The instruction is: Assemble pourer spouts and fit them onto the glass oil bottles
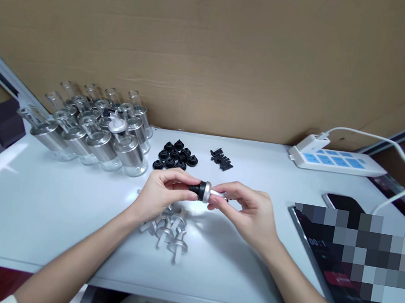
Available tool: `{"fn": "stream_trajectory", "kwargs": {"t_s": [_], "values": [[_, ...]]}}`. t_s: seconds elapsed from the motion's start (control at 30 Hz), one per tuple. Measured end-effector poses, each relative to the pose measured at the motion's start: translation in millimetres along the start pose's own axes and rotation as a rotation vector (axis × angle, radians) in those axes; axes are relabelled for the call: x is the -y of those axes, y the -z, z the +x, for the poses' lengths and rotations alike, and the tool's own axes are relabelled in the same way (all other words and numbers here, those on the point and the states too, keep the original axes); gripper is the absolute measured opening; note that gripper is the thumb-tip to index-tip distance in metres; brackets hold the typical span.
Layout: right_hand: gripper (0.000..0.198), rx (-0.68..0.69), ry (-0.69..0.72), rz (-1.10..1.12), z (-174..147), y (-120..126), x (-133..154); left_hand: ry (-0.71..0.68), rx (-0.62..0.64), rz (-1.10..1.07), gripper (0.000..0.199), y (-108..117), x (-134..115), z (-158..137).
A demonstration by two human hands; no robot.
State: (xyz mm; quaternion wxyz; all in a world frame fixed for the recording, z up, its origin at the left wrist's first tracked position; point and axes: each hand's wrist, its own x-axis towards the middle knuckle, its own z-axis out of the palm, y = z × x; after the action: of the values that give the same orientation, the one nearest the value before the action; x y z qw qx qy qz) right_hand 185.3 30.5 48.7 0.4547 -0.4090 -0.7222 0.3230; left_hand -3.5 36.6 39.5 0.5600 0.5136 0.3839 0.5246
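Note:
Above the middle of the table, my two hands hold one bottle pourer point(207, 192) sideways between them. The fingers of my left hand point(163, 191) are closed on its black ribbed stopper end point(195, 189). My right hand point(249, 209) pinches the slim silvery spout end, and its fingertips partly cover the tip. A silvery collar shows between the hands. Below and partly behind my left hand lie several loose silvery pourer spouts point(178, 246) with round flanges. Just beyond that hand sits a group of black rubber stoppers point(174, 155).
Several glass bottles with metal bands point(101, 150) crowd the left rear; one bears a white-topped pourer point(117, 125). Small black pieces point(221, 159) lie behind my right hand. At right are a power strip point(339, 162) with a charger and cable, a phone point(344, 202), and a partly blurred tablet point(326, 266).

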Motion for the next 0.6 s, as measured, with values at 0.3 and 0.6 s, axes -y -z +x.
{"fn": "stream_trajectory", "kwargs": {"t_s": [0.3, 0.6], "values": [[0.023, 0.116, -0.167, 0.158, -0.8, 1.0, -1.0, 0.007, -0.001, 0.005, 0.021, -1.8, 0.4, -2.0], [0.032, 0.183, -0.280, 0.289, 1.0, -0.2, -3.3, 0.007, -0.010, 0.061, 0.018, -3.0, 1.3, -2.3]]}}
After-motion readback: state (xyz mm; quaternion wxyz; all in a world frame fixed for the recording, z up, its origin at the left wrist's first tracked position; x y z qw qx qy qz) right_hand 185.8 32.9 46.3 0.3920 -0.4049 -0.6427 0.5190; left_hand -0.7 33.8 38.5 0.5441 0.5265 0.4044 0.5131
